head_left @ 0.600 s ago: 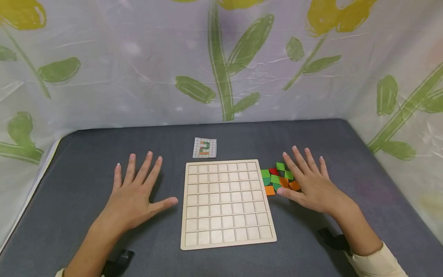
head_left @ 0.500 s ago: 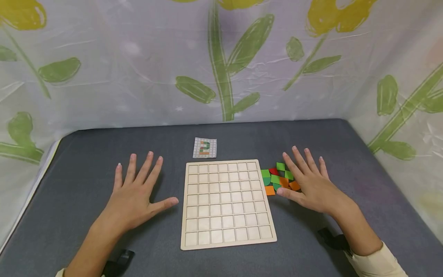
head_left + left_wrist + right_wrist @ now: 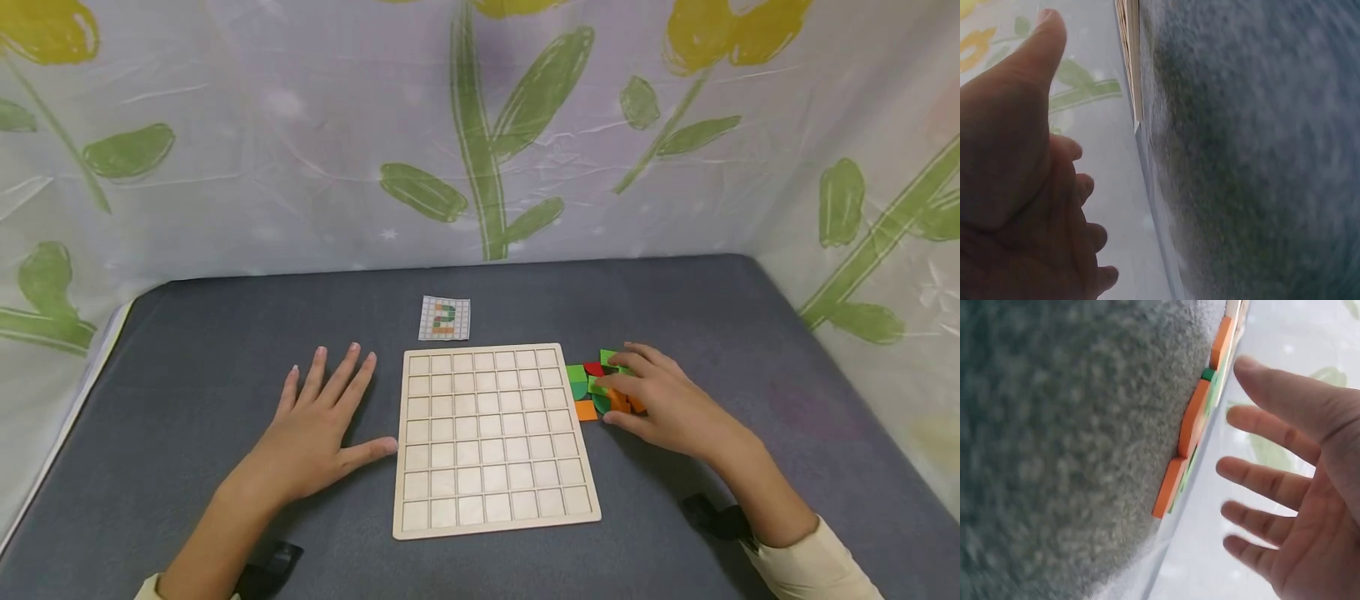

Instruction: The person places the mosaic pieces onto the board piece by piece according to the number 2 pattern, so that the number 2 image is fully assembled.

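**Grid board (image 3: 495,442) in the middle, colored tiles (image 3: 619,402) off its right edge**

Biggest thing here is the pale backdrop (image 3: 285,142) behind the grid board, covered in yellow flowers and green leaves. Next up, the dark gray counter (image 3: 225,358) that the grid board lies flat on. The grid board itself is light wood, seven squares by seven.

Left hand (image 3: 307,442) is off the grid board's left side, fingers straight and spread, totally released. Its thumb tip is right by the edge, can't tell if it's touching. Right hand (image 3: 667,408) is past the grid board's right side, over the tiles, fingers slightly bent but loose. The right wrist view shows a gap between them and the tiles.

There's a small pattern card (image 3: 445,318) just beyond the grid board's far edge, toward the left end.

Smallest stuff: the tiles, bunched beside the grid board's right edge, far half. I see a light green square (image 3: 575,372), a dark green rounded piece (image 3: 579,390), a red piece (image 3: 593,368) and an orange square (image 3: 586,410), plus others partly hidden by the right hand.
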{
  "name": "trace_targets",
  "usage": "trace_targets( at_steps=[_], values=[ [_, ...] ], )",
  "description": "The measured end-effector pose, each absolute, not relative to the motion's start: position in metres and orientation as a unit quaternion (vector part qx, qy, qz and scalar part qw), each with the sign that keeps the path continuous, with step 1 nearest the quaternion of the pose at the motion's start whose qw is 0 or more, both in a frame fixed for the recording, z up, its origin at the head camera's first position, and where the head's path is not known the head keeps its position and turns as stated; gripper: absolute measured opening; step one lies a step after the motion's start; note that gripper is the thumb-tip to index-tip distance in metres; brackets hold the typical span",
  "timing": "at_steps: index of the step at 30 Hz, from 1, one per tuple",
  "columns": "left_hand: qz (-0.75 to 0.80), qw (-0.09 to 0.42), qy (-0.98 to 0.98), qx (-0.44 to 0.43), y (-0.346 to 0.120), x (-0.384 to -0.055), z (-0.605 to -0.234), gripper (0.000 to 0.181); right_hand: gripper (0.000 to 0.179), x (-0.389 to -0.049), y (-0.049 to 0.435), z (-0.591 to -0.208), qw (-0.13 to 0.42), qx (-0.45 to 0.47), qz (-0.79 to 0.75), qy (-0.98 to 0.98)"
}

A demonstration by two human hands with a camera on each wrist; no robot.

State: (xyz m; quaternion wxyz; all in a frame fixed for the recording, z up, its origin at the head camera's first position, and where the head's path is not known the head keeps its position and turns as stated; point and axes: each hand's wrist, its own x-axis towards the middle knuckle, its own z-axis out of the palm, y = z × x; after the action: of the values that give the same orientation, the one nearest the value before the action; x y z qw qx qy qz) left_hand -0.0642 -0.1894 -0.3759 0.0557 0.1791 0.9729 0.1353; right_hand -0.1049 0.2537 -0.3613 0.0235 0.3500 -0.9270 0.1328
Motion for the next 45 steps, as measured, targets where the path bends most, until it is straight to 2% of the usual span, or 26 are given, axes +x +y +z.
trace_targets(
  at_steps=[5,15,25,40,45],
  values=[
    [0.158,0.087,0.964,0.197,-0.183,-0.062,-0.379,0.104,0.030,-0.106,0.250,-0.364,0.027,0.373,0.149,-0.915],
    [0.185,0.146,0.944,0.230,-0.173,-0.058,-0.380,0.111,0.029,-0.108,0.245,-0.365,-0.009,0.366,0.142,-0.920],
    [0.204,0.151,0.935,0.247,-0.174,-0.059,-0.383,0.132,0.028,-0.114,0.240,-0.365,-0.019,0.362,0.138,-0.922],
    [0.207,0.152,0.934,0.247,-0.174,-0.059,-0.383,0.134,0.019,-0.118,0.241,-0.362,-0.077,0.344,0.187,-0.917],
    [0.205,0.145,0.936,0.247,-0.174,-0.061,-0.384,0.134,0.018,-0.120,0.242,-0.357,-0.079,0.326,0.205,-0.920]
  ],
)
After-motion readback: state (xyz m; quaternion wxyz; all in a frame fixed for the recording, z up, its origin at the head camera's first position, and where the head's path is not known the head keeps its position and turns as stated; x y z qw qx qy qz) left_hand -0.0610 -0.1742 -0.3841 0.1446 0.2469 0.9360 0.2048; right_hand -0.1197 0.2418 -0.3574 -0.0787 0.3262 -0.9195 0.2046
